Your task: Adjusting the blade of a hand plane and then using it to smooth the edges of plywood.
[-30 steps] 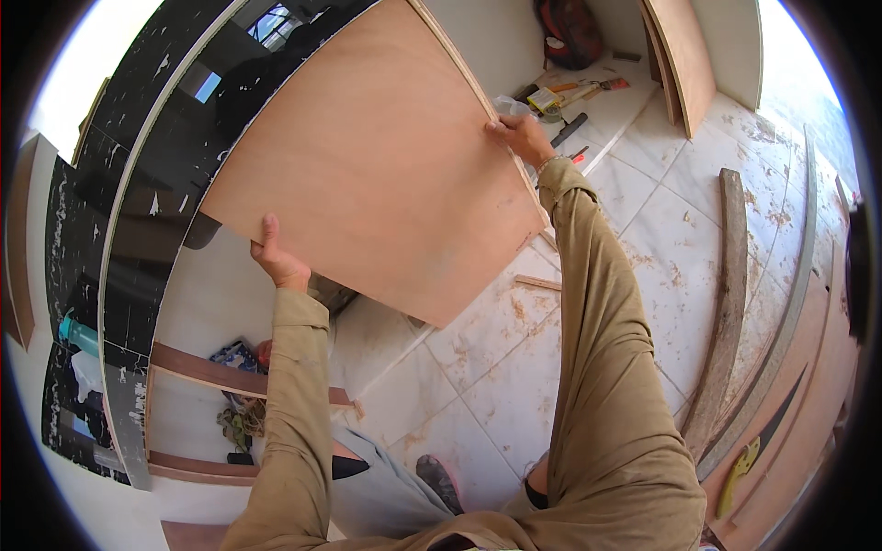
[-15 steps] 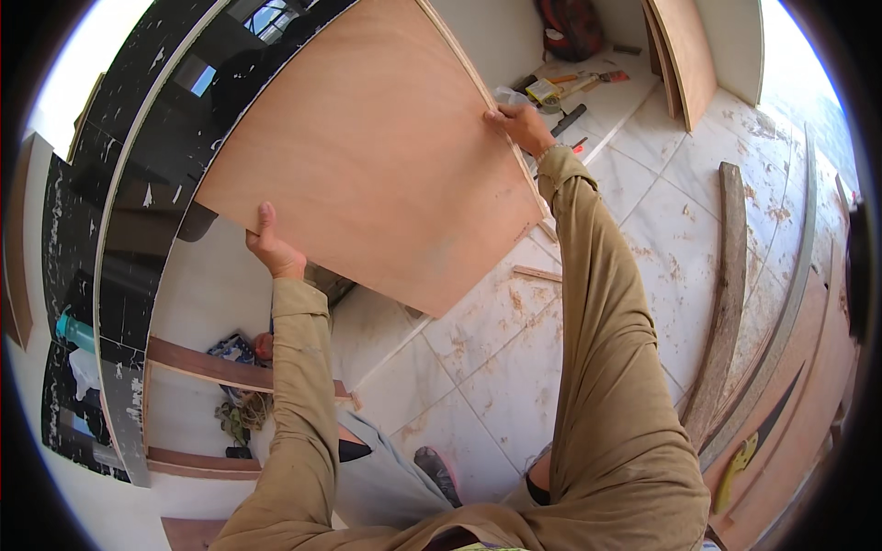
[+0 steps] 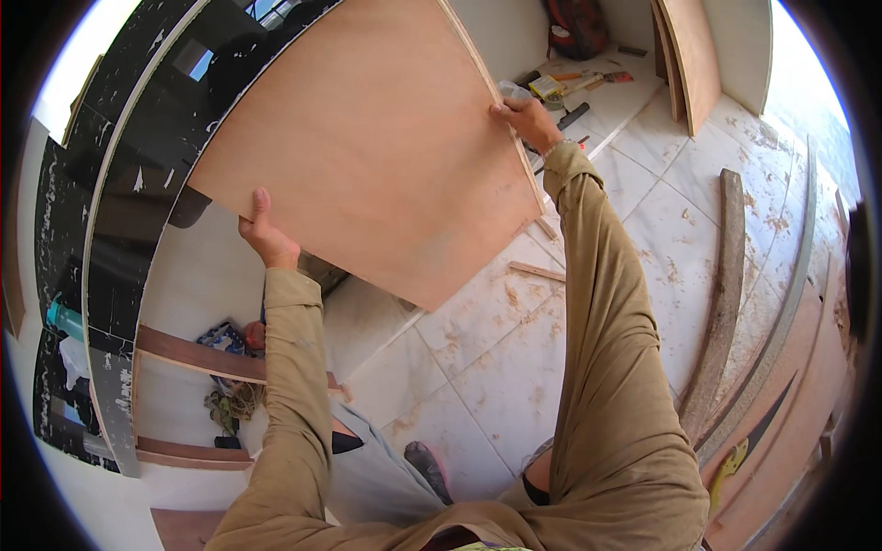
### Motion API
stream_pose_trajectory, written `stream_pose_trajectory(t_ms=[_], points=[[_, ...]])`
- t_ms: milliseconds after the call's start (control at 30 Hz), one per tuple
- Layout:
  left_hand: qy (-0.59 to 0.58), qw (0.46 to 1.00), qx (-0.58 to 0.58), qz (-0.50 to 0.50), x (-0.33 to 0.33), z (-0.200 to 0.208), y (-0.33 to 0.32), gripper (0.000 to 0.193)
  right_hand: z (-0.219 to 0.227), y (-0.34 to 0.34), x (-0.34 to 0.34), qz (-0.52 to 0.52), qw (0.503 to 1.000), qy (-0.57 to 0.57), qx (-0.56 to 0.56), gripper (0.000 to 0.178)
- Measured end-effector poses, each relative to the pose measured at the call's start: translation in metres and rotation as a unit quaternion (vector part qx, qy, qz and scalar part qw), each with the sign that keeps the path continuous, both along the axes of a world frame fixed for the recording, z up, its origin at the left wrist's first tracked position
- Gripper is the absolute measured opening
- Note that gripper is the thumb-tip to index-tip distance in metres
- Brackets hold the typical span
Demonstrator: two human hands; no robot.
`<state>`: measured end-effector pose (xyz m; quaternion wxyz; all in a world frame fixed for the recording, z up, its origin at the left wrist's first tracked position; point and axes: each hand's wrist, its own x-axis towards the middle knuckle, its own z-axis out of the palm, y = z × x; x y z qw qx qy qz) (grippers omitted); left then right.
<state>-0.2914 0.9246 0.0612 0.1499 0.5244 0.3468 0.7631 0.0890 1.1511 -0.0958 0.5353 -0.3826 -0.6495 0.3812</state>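
Observation:
A large reddish-brown plywood panel (image 3: 367, 156) is held up in front of me, tilted, its far-left edge against or very near the black glossy counter front (image 3: 138, 197). My left hand (image 3: 268, 234) grips its near-left edge, thumb lying on the face and the other fingers hidden behind. At the right side, my right hand (image 3: 530, 121) is closed around the edge, where a pale wooden strip (image 3: 476, 60) runs along the panel. Below the panel's lower corner, the tiled floor and part of a dark object show.
Brushes and other tools (image 3: 588, 83) lie on the floor beyond my right hand, near a dark backpack (image 3: 577, 28). Boards (image 3: 694, 64) lean on the wall. To the right are a long timber (image 3: 721, 294) and a yellow-handled handsaw (image 3: 730, 473). Brown shelf boards (image 3: 197, 354) cross the left opening.
The whole view has shifted slightly. Both hands keep their hold on the plywood panel, which sits a little farther left and up against the counter front.

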Motion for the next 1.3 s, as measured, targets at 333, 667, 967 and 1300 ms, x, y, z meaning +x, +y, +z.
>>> stream_pose_trajectory(t_ms=[333,667,967,1300], points=[[0.033,0.999,0.014,0.010,-0.005,-0.008,0.020,0.052,-0.008,-0.022,0.006,0.027,0.982,0.102,-0.159,0.044],[-0.007,0.987,-0.047,-0.155,-0.088,-0.005,0.040,0.063,-0.005,-0.011,0.003,0.102,0.989,0.091,-0.047,0.027],[0.048,0.996,-0.009,0.074,0.002,0.023,-0.004,0.055,0.001,0.014,-0.010,0.012,0.995,0.095,-0.041,0.037],[0.063,0.998,-0.003,0.024,0.006,0.006,-0.001,0.060,-0.024,0.004,0.010,-0.090,0.993,0.031,-0.065,0.034]])
